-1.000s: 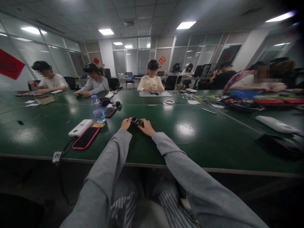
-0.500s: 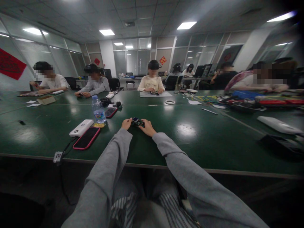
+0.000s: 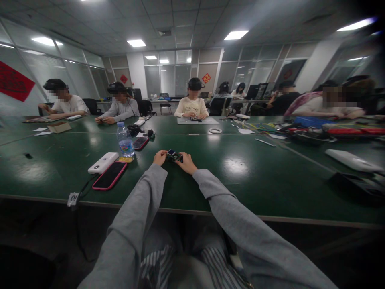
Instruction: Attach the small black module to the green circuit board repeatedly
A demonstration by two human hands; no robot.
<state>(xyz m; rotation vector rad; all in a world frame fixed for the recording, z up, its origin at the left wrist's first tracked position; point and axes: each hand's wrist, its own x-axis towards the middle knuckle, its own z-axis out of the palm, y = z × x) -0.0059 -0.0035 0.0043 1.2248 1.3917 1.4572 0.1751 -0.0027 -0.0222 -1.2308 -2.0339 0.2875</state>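
Note:
Between my two hands is a small circuit board [image 3: 175,157] with a little square screen [image 3: 171,152] at its upper left. My left hand [image 3: 160,157] pinches the board's left side with thumb and fingers. My right hand [image 3: 187,162] grips the right end, the thumb lying near its front edge and the fingers over the far side. Both hands stay low over the green table [image 3: 192,188]. My fingers cover parts of the board, and its fine details are too small to make out.
To the left are a water bottle [image 3: 125,140], a white power bank [image 3: 103,162] and a pink-cased phone [image 3: 110,176]. A white ring [image 3: 215,131] and a pen [image 3: 265,142] lie farther off. Cables and a black tray [image 3: 357,188] are at right. Several people sit around the table.
The view has shifted very slightly. Both hands keep their hold on the circuit board in nearly the same place.

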